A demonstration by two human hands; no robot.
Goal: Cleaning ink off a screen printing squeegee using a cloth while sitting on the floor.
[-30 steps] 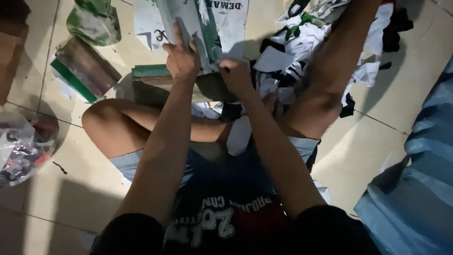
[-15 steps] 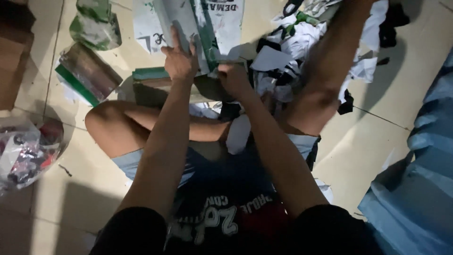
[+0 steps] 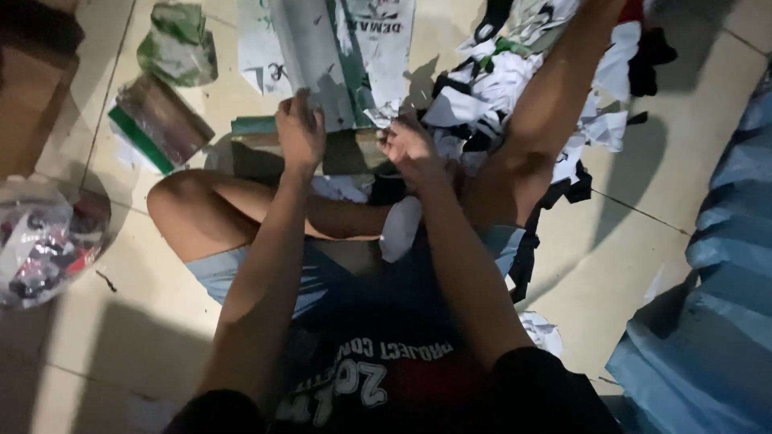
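Two bare hands reached forward over a flat box (image 3: 265,145) with a green edge and brown face, lying on the pale tiled floor (image 3: 611,257) just past the seated person's crossed legs. The left hand (image 3: 299,133) curled narrowly at the box's rim; the right hand (image 3: 408,146) pinched a crumpled white scrap (image 3: 384,114). One glossy white and green sheet (image 3: 330,48) lay beyond, a heap of soft black and white fabric pieces (image 3: 515,80) beside it.
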